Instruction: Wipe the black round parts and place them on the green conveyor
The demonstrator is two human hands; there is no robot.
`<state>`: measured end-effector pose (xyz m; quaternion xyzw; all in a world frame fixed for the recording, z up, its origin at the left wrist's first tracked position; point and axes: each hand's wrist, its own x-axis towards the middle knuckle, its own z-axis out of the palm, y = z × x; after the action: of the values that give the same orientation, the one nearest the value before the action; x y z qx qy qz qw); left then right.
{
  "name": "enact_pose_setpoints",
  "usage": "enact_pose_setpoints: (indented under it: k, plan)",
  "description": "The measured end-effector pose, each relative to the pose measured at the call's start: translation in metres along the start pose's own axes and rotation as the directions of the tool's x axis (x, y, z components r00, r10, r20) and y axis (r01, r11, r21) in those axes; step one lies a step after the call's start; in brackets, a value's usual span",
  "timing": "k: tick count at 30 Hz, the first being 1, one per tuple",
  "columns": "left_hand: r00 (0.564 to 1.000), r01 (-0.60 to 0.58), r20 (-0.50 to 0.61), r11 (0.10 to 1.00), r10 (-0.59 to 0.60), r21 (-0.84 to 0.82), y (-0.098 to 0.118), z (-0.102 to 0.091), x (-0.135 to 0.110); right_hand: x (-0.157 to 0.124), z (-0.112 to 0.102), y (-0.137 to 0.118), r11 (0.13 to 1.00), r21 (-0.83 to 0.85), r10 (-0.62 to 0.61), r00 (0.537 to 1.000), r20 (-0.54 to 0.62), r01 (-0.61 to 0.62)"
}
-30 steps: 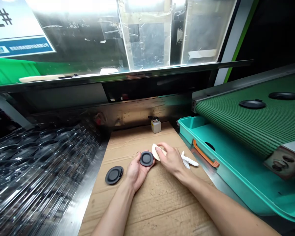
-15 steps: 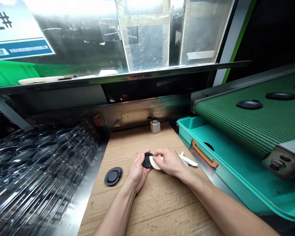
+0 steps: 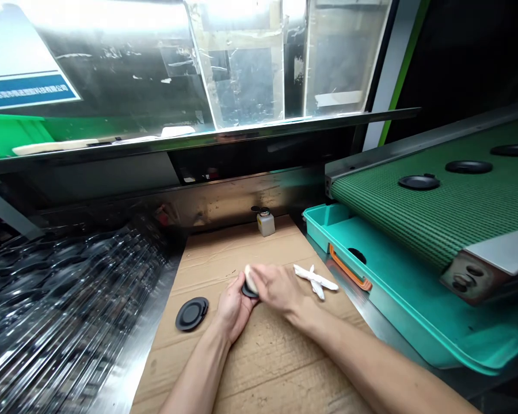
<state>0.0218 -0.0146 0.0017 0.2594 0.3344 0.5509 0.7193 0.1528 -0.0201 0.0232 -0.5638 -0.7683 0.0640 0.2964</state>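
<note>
Well, light work, best held by the edge

Far left, a stack of clear moulded plastic trays (image 3: 69, 287) glints beside the cardboard sheet (image 3: 250, 368). On the cardboard lies a loose black disc (image 3: 192, 314), its raised rim showing. Just right of it, the left hand (image 3: 233, 307) keeps a closed, cupping grip on a second black disc (image 3: 249, 292), mostly hidden and tilted against the fingers. The right hand (image 3: 276, 287) is clenched on a cream pad (image 3: 250, 279), which touches the disc's face. Behind them stands a small white bottle (image 3: 265, 225); a crumpled white cloth (image 3: 315, 280) lies right of the hand. Further right sits a teal tray (image 3: 397, 313) with an orange handle (image 3: 349, 270), below a green belt (image 3: 414, 230) carrying more black discs (image 3: 419, 182).

The discs look light and fairly stiff, perhaps rubbery, and their smooth faces may slip if damp. The rim seems the safest place to take hold, leaving the face free.
</note>
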Motion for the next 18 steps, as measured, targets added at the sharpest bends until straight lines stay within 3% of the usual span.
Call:
enact_pose_setpoints:
  k: [2,6,9,14,18]
  plan:
    - [1.0,0.01,-0.003,1.0,-0.01,-0.012,-0.001,0.0,0.0,0.002,0.003,0.002,0.999,-0.008,-0.032,0.999,0.005,0.032]
    - [0.999,0.05,0.002,0.999,-0.05,-0.007,0.001,0.001,-0.002,0.01,0.004,0.022,0.986,-0.066,0.145,0.984,-0.104,-0.152]
    - [0.997,0.076,-0.004,0.996,-0.076,-0.041,0.004,0.002,-0.005,0.01,0.002,0.041,0.978,-0.032,0.201,0.968,-0.152,-0.208]
    - [0.989,0.129,0.09,0.982,-0.118,-0.136,0.007,0.003,-0.009,0.003,0.005,0.048,0.987,0.012,0.16,0.979,-0.128,-0.16]
    - [0.995,0.036,0.1,0.993,-0.025,-0.109,0.005,0.002,-0.012,0.0,0.01,0.042,0.997,0.01,0.083,0.994,-0.066,-0.082]
